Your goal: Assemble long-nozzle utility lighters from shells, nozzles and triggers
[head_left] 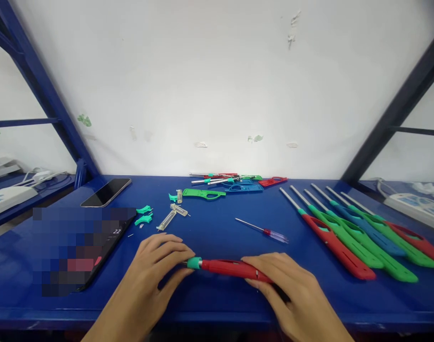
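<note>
Currently I am holding the red lighter (231, 268) flat on the counter (217, 213), pinned between both hands. My left hand (149, 270) is pinching its teal collar (194, 262) with narrow fingers (167, 248), and my right hand (291, 289) is wrapping the handle end. I am judging that even pressure at both ends should hold it aligned. A screwdriver (265, 231) is lying just beyond the fingers.

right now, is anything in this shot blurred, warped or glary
Head view: soft even light, faint shadows under the left hand and right hand; the red plastic lighter they hold is sharp; a pixelated patch masks the blue table at left; the wide lens stretches the edges; no strong glare.
</note>
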A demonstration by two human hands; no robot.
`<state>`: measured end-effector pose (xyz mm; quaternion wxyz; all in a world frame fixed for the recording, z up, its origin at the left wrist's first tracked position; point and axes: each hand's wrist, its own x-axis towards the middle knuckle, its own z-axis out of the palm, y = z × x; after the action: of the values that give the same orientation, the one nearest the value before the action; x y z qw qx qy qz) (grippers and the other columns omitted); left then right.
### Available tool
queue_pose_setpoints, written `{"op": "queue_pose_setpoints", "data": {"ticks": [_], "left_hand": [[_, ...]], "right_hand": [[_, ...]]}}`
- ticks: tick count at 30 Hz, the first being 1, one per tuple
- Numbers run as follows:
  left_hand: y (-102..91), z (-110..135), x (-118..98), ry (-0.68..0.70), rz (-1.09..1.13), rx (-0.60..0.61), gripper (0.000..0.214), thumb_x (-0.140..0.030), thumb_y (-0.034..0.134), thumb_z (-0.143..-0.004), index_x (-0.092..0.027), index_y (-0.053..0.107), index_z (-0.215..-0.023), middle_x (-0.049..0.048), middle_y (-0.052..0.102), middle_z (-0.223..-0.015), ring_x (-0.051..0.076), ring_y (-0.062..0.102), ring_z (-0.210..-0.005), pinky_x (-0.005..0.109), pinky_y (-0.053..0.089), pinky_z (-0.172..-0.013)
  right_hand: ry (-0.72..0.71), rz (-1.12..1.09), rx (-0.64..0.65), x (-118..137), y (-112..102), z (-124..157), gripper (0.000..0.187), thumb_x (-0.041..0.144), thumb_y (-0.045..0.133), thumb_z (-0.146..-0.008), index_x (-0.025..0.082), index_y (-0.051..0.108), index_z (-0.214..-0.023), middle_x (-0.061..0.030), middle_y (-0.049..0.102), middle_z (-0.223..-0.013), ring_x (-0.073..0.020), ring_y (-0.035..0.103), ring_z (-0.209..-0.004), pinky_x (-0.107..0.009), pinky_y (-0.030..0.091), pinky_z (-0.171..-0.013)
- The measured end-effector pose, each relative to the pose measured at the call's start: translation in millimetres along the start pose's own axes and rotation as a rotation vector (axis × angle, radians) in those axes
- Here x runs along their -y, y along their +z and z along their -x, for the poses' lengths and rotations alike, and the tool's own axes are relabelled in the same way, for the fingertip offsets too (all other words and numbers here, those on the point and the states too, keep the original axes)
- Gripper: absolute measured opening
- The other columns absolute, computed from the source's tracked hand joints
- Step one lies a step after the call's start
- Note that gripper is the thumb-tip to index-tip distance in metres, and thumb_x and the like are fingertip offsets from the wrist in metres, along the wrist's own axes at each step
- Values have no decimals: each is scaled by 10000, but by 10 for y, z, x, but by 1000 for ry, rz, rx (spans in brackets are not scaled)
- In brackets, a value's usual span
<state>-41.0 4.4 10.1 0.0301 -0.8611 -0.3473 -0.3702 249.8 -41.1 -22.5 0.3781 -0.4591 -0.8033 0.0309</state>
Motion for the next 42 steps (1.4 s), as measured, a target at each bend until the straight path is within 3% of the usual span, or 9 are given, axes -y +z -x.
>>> {"op": "queue_pose_setpoints", "data": {"ticks": [3, 7, 13, 20, 25, 28, 35, 38, 42], "left_hand": [[66, 1, -73, 21, 52, -12, 81, -253, 643, -1059, -274, 721, -1056, -23, 788, -985, 188, 709, -985, 331, 535, -943], [115, 43, -145, -38, 95, 78, 169, -160, 562, -1081, -256, 687, -1141, 10, 770, -1042, 194, 697, -970, 341, 549, -905], [27, 48, -209, 20, 7, 202, 354, -57, 456, -1051, -255, 676, -1245, 34, 782, -1105, 214, 730, -978, 371, 597, -899], [45, 78, -269, 127, -43, 86, 535, 81, 405, -884, -218, 639, -1261, 38, 821, -1053, 194, 786, -922, 331, 628, -865], [-12, -49, -392, 174, 7, -23, 404, 59, 441, -889, -205, 650, -1112, 9, 823, -865, 176, 785, -719, 283, 607, -635], [-52, -98, -454, 169, 31, -12, 350, 43, 433, -895, -216, 649, -992, 1, 790, -768, 173, 758, -637, 279, 581, -566], [-19, -50, -469, 109, 66, -4, 386, 50, 411, -867, -242, 659, -920, 8, 780, -775, 180, 767, -686, 285, 623, -629], [-28, -44, -441, 95, 106, 21, 368, 35, 422, -909, -229, 673, -960, 18, 791, -803, 191, 776, -724, 294, 619, -627], [-50, -25, -371, 79, 163, 90, 314, -8, 472, -989, -231, 693, -992, 22, 813, -909, 188, 781, -809, 277, 589, -631]], "right_hand": [[-34, 35, -9, -8, -11, -1, 217, 278, 648, -1050, 290, 715, -1255, 8, 829, -1112, -204, 774, -944, -341, 622, -870], [-66, 56, -40, -8, -26, 6, 220, 298, 639, -1059, 275, 724, -1260, -5, 838, -1116, -210, 793, -936, -339, 625, -863], [-69, -16, -15, -18, -40, 21, 258, 263, 647, -1054, 276, 727, -1299, -3, 833, -1135, -198, 788, -946, -301, 633, -884], [-11, -116, 32, -1, -95, 24, 302, 244, 642, -1050, 338, 723, -1325, 19, 831, -1121, -193, 774, -935, -269, 645, -845], [46, -104, 16, -23, -83, 117, 284, 306, 655, -1037, 324, 758, -1301, -31, 831, -1144, -253, 779, -1030, -346, 670, -886], [55, -94, 14, -35, -86, 126, 270, 332, 660, -1029, 321, 786, -1267, -48, 836, -1130, -275, 786, -1036, -374, 681, -887], [25, -90, 58, -33, -95, 104, 280, 318, 651, -1032, 334, 786, -1277, -29, 844, -1115, -247, 801, -999, -322, 686, -873], [9, -73, 28, -10, -94, 99, 269, 327, 666, -1028, 333, 779, -1272, -11, 845, -1120, -237, 804, -1009, -298, 681, -883], [-67, -112, 30, 52, -133, -2, 243, 292, 649, -1046, 338, 758, -1258, 39, 847, -1067, -161, 804, -870, -199, 660, -785]]}}
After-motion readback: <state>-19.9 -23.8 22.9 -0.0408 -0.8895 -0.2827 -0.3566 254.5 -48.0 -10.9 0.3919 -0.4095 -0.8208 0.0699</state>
